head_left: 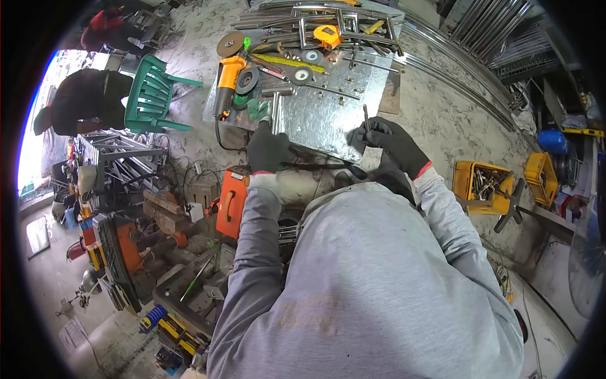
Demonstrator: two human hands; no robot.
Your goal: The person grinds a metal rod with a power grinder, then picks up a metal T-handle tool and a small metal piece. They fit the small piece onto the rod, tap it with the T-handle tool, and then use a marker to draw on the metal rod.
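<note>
My left hand [267, 149], in a dark glove, is at the near left edge of a shiny metal sheet [322, 120]. Its fingers close around the lower end of what looks like a steel hammer [276, 110], whose head points away from me. A green cloth [257, 108] lies just beside it. Over the sheet's right edge, my gloved right hand [392, 143] pinches a short, slim metal rod [366, 115], held upright. Several small metal pieces [341, 100] are scattered on the sheet.
An orange angle grinder [228, 85], grinding discs [247, 80], a yellow ruler [293, 62] and a tape measure [327, 36] lie on the work surface. A green chair [149, 95] and a bending person [85, 101] are left. An orange box [232, 205] and a yellow bin [483, 186] flank me.
</note>
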